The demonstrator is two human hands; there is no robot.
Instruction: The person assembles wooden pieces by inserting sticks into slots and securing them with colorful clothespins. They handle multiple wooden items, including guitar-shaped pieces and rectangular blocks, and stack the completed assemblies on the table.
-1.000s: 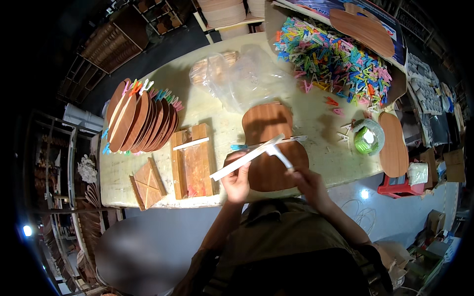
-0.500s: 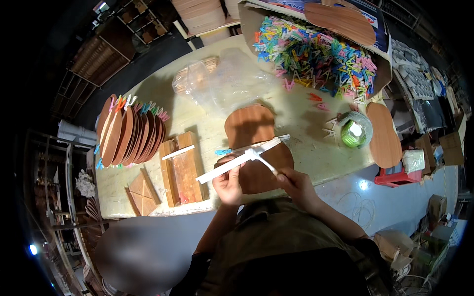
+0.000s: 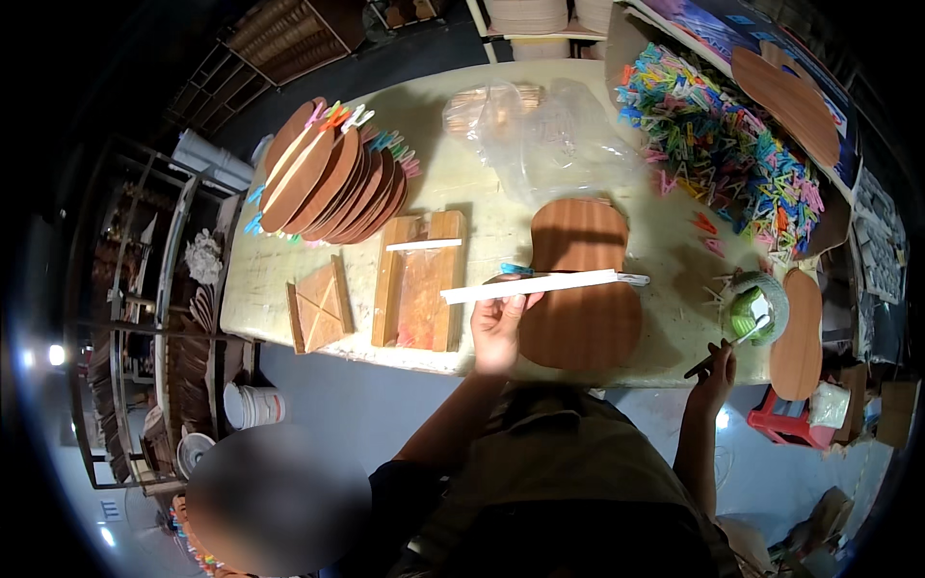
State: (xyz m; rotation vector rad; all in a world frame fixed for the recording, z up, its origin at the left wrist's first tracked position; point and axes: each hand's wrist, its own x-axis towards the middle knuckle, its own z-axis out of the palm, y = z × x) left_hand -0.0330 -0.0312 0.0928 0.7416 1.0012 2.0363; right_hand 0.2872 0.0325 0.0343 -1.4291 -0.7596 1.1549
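Note:
My left hand (image 3: pixel 496 332) is closed around a long narrow strip (image 3: pixel 540 286) with a white-coated face, held level over a brown guitar-shaped wooden panel (image 3: pixel 578 332) lying on the table. A blue clothespin (image 3: pixel 515 270) sits by the fingers; a pale clip-like piece (image 3: pixel 632 279) shows at the strip's right end. My right hand (image 3: pixel 713 374) grips a thin brush (image 3: pixel 750 330), its white tip at the mouth of a round tub (image 3: pixel 774 332) with green and white inside. Another brown panel (image 3: pixel 798 337) lies right of the tub.
A box of colourful clothespins (image 3: pixel 723 154) stands far right on the pale table (image 3: pixel 434 125). Clipped panels (image 3: pixel 337 183) are stacked at left, beside a wooden jig (image 3: pixel 419 279) and a small triangular wooden piece (image 3: pixel 320 303). A plastic bag (image 3: pixel 554 135) lies at the back.
My right hand has moved the brush from the strip rightward to the tub. My left hand still holds the strip, now more level. The whole view has shifted.

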